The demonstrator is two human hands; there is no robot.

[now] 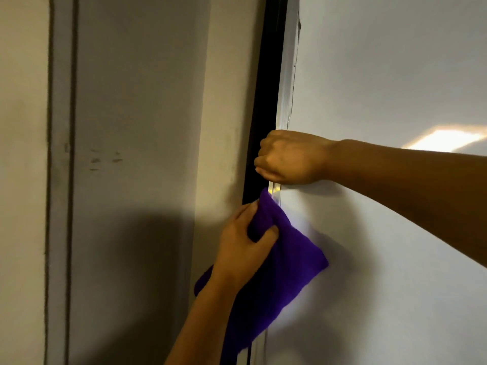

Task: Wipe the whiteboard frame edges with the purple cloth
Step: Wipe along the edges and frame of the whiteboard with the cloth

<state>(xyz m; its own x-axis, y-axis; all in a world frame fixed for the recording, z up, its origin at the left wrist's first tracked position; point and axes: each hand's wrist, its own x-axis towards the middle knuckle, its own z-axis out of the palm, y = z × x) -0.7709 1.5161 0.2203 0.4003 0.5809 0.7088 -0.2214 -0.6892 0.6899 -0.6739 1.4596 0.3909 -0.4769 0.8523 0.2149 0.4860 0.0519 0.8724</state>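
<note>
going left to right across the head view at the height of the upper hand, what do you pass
grey vertical wall strip → pale painted wall → black frame edge → curled right hand → glossy white whiteboard surface

Cloth (287,259) lies over the frame edge (286,83), wall (131,127) left, whiteboard (395,75) right, seemingly touching.

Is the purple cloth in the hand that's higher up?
No, the lower left hand grips the purple cloth at the whiteboard frame, while the higher right hand holds the frame.
</note>
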